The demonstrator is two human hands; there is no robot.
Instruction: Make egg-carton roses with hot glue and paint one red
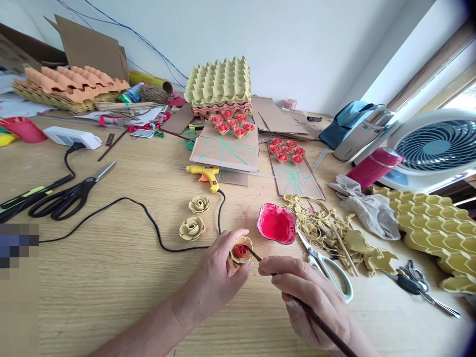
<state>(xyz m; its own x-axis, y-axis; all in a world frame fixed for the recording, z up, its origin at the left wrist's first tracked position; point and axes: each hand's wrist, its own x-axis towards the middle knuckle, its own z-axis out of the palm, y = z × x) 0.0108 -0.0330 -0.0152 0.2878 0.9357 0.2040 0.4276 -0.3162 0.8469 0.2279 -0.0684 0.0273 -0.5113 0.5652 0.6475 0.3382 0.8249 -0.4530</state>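
Note:
My left hand (223,267) grips a cream paper rose (235,256) by its edge, thumb and fingers around its sides. The rose's centre is red, while its outer petals are still cream. In my right hand (312,297) is a dark paintbrush (316,319), its tip touching the red centre. A small cup of red paint (277,224) stands just beyond my hands. Two unpainted cream roses, one nearer (192,228) and one farther (199,204), lie to the left. Behind them rests a yellow glue gun (205,176) with a black cord.
White-handled scissors (330,270) and yellow carton scraps (323,223) lie right of the cup. Black scissors (74,193) are at left. Red roses sit on two cardboard pieces (225,148) at the back. A pink bottle (375,166), keys (411,282) and a fan (439,146) are at right.

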